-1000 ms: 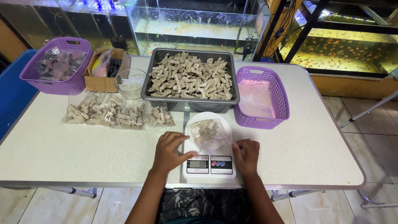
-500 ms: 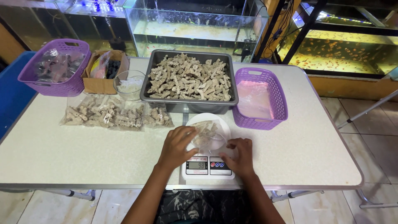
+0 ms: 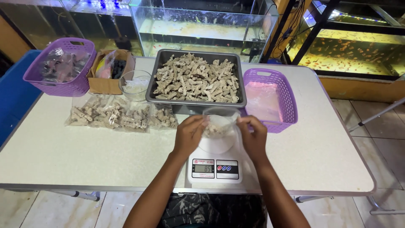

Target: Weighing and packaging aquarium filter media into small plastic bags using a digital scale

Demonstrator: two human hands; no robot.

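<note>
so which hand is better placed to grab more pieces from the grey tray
Probably the right hand. Both hands pinch the clear bag over the scale, but the right sits slightly closer to the grey tray; left hand could keep holding.

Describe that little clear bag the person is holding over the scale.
The bag is thin, clear, crinkly plastic, partly filled with pale beige, knobbly stone-like pieces. Its mouth is open upward. The left hand and right hand pinch its sides, holding it above the white scale, in front of the grey tray of similar pieces.

A pale speckled folding table is carrying a white digital kitchen scale, a grey metal tray, two purple plastic baskets, a brown cardboard box, a clear glass bowl and clear filled bags.
</note>
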